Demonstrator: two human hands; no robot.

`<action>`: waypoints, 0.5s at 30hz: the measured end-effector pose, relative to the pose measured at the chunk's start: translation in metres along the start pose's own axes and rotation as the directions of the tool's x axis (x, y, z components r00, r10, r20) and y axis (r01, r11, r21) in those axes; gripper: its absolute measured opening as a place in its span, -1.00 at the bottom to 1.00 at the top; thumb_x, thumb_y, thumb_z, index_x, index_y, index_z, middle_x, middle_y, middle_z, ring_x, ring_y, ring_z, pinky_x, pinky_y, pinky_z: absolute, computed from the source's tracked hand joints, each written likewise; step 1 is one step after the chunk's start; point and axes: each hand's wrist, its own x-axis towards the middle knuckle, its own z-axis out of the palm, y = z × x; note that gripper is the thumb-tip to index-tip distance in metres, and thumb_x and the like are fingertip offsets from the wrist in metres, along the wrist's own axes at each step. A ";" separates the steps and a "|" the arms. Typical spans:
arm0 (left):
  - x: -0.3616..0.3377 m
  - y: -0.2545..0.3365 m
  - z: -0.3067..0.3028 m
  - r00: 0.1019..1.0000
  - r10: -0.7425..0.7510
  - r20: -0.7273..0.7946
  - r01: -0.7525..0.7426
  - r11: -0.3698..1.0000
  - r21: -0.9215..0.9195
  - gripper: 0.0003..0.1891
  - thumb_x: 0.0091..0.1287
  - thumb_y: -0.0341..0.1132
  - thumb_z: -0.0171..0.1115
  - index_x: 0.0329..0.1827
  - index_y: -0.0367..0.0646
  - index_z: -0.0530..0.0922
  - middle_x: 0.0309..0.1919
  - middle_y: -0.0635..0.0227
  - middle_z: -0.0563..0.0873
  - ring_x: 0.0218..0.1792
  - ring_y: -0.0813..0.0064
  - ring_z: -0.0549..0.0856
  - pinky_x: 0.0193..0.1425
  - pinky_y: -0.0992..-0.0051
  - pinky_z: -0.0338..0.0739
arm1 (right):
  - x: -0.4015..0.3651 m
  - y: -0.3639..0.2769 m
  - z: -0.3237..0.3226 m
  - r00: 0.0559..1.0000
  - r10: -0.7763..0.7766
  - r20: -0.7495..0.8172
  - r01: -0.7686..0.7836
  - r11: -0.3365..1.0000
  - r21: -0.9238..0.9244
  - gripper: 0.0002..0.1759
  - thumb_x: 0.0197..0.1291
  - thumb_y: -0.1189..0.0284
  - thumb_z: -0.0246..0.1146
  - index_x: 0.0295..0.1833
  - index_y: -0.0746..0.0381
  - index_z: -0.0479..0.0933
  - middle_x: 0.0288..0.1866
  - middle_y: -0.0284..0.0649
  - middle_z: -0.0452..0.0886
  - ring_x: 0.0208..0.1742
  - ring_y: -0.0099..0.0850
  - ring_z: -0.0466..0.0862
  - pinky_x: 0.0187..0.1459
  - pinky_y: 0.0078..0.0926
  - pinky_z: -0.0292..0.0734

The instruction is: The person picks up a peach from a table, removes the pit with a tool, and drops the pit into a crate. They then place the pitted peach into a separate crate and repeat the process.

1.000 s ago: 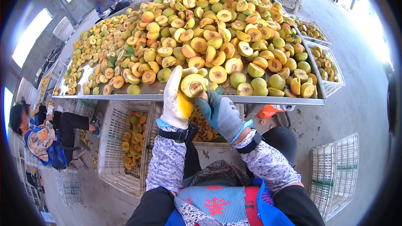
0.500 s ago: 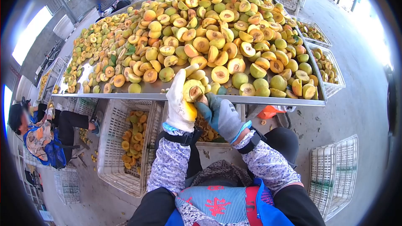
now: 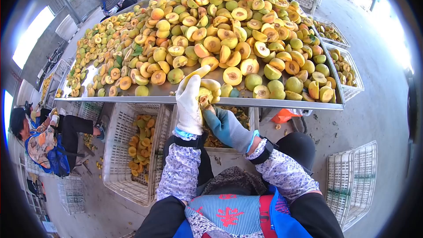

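Note:
My left hand (image 3: 190, 101), in a white glove with a yellowed palm, holds a halved yellow peach (image 3: 205, 94), its brown hollow turned toward me. My right hand (image 3: 227, 125), in a grey and blue glove, is closed at the lower edge of that peach half. A small brownish piece shows at its fingertips, and I cannot make out what it is. Just beyond my hands, a heap of halved peaches (image 3: 211, 44) covers the metal-topped table (image 3: 154, 99). Some halves lie cut side up, others skin side up.
Below the table edge stand a white crate (image 3: 125, 167) with peach halves and another crate (image 3: 220, 150) between my knees. Stacked crates (image 3: 350, 185) are at the right. A seated person (image 3: 48, 145) works at the left. Filled crates (image 3: 346, 72) stand beyond the table's right edge.
Both hands have come slightly lower and nearer to me. The peach half has tilted in my left hand, and my right hand has shifted down and left against it.

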 end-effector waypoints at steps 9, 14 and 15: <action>-0.004 0.010 0.005 0.998 -0.068 0.014 0.068 0.997 0.038 -0.60 0.58 -0.19 0.00 0.20 -0.33 0.62 -0.41 0.15 0.76 -0.49 0.39 0.69 -0.39 0.48 0.60 | -0.004 -0.052 -0.015 0.819 0.507 0.270 -0.544 0.834 0.085 -0.38 0.57 -0.11 -0.09 -0.30 0.18 0.51 -0.66 -0.38 0.42 -0.76 -0.55 0.37 -0.74 -0.54 0.27; -0.004 0.000 -0.001 0.998 0.011 0.059 -0.014 0.999 0.053 -0.42 0.64 0.04 -0.11 0.28 -0.37 0.55 -0.39 0.22 0.70 -0.44 0.38 0.69 -0.35 0.45 0.63 | -0.005 -0.037 -0.008 0.906 0.381 0.183 -0.385 0.923 -0.014 -0.36 0.55 -0.15 -0.09 -0.33 0.16 0.49 -0.68 -0.42 0.36 -0.78 -0.56 0.31 -0.75 -0.57 0.22; -0.005 0.000 -0.001 0.998 0.005 0.067 -0.007 0.999 0.039 -0.40 0.65 0.06 -0.13 0.28 -0.37 0.55 -0.39 0.22 0.70 -0.44 0.37 0.69 -0.34 0.44 0.64 | -0.006 -0.041 -0.007 0.886 0.423 0.189 -0.435 0.900 0.027 -0.36 0.55 -0.15 -0.09 -0.33 0.16 0.49 -0.68 -0.42 0.35 -0.78 -0.57 0.30 -0.74 -0.57 0.21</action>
